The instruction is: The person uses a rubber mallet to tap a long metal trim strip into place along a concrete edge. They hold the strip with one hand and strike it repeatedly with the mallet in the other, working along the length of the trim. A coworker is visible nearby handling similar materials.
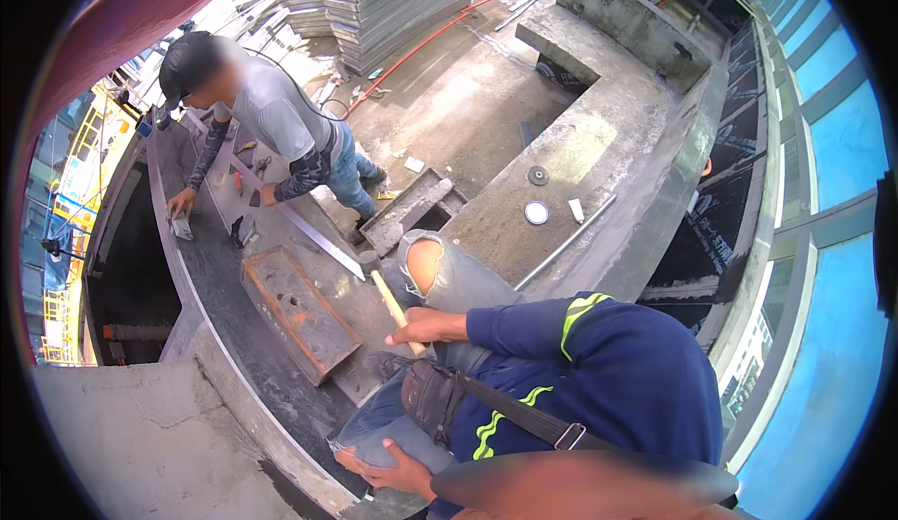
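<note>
My right hand (421,327) is closed around the pale yellow handle of a mallet (389,297), its grey head raised beside my torn-jeans knee (426,263). My left hand (393,469) rests low on my other leg (402,426), thumb apart and holding nothing. A rusty rectangular metal tray (277,279) lies left of the mallet on the curved concrete surface, and a long pale metal straightedge (323,247) runs beyond it. A black bag (426,389) hangs at my front.
A co-worker (271,108) in a grey shirt bends at upper left, hands on a small block (181,227) and the straightedge. A concrete ledge (599,146) bears a disc, white lid and pipe. Stacked panels (393,15) stand behind; a dark opening (131,249) lies left.
</note>
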`<control>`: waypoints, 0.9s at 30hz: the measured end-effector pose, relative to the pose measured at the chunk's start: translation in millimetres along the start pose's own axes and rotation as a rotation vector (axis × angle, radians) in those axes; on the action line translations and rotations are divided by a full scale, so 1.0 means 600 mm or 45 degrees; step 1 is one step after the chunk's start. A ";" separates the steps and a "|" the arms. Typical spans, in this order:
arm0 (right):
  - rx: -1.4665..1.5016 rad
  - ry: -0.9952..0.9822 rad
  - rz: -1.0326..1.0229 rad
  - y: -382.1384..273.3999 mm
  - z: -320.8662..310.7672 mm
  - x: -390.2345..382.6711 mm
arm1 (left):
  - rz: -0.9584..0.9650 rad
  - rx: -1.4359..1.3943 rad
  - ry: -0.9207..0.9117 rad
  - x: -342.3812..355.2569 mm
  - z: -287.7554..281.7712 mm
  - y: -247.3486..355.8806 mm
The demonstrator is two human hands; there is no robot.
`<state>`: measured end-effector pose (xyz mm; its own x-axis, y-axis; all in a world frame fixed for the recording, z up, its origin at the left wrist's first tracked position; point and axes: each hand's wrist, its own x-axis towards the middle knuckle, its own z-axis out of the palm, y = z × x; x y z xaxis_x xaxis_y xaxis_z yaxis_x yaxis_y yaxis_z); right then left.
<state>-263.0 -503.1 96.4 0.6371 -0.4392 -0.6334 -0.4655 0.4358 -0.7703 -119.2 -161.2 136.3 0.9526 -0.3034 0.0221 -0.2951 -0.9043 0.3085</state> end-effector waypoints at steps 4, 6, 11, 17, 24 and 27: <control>-0.034 0.005 -0.406 -0.010 -0.006 -0.022 | 0.002 -0.085 -0.029 -0.003 0.006 0.013; -0.017 0.001 -0.394 -0.023 -0.020 -0.015 | -0.084 -0.131 -0.009 -0.005 0.013 0.028; -0.403 0.165 -0.636 -0.026 -0.015 -0.020 | -0.054 -0.112 -0.081 -0.007 -0.014 0.061; -0.489 0.061 -0.813 -0.036 -0.002 -0.039 | -0.031 -0.089 -0.067 -0.005 -0.033 0.071; -0.869 0.057 -0.721 -0.042 0.009 -0.043 | -0.071 -0.345 0.015 -0.014 0.005 0.029; -0.824 -0.036 -0.669 -0.043 0.010 -0.042 | -0.122 -0.324 0.036 -0.015 0.005 0.026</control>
<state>-263.0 -498.4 132.6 0.8810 -0.4358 -0.1844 -0.3589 -0.3615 -0.8605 -132.6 -173.2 138.0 0.9780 -0.2085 0.0072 -0.1793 -0.8227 0.5394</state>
